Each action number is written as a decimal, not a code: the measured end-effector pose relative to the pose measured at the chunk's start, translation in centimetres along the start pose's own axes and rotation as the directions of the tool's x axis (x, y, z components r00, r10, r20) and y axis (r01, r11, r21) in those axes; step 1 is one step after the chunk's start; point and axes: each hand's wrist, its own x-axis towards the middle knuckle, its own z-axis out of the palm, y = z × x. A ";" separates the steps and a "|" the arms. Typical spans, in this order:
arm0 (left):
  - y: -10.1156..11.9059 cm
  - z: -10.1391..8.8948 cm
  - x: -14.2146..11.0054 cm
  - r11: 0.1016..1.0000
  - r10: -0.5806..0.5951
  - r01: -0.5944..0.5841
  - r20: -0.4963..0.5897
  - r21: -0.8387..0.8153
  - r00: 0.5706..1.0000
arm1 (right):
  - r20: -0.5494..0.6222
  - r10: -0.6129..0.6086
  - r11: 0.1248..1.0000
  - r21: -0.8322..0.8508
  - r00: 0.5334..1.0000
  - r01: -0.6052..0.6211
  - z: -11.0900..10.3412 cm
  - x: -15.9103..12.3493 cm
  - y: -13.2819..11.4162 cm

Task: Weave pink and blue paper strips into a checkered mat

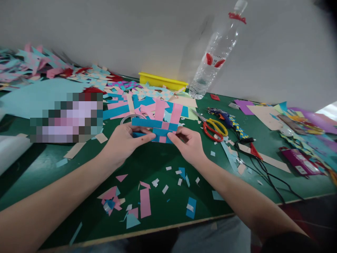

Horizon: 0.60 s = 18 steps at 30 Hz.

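Between my two hands is a small weave of blue and pink paper strips point(165, 125), raised a little over the green table. Two pink strips stick up from its far side, and a blue strip reaches out to the left. My left hand point(129, 138) pinches the left part of the weave with thumb and fingers. On the right part, my right hand point(189, 142) has its thumb on the front and its fingers behind. A roll of tape point(123, 120) lies partly hidden behind my left hand.
Scissors point(213, 128) with red and yellow handles lie to the right. A tall plastic bottle point(213, 56) stands behind, near a yellow tray point(163, 81). Black cables point(265, 168) run at the right. Paper scraps point(145, 203) litter the front, woven strips point(39, 63) the back left.
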 end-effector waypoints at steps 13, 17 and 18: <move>0.1 0.2 0.1 0.978 -0.070 0.075 0.029 -0.197 0.997 | 0.035 -0.053 0.998 -0.030 0.998 0.054 0.0 -0.1 -0.2; 0.0 0.2 0.1 0.977 -0.078 0.086 0.051 -0.195 0.996 | 0.030 -0.115 0.988 -0.100 0.993 0.118 0.0 0.1 -0.2; 0.0 0.2 0.2 0.978 -0.079 0.089 0.059 -0.189 0.995 | 0.020 -0.147 0.979 -0.138 0.989 0.148 0.0 0.1 -0.1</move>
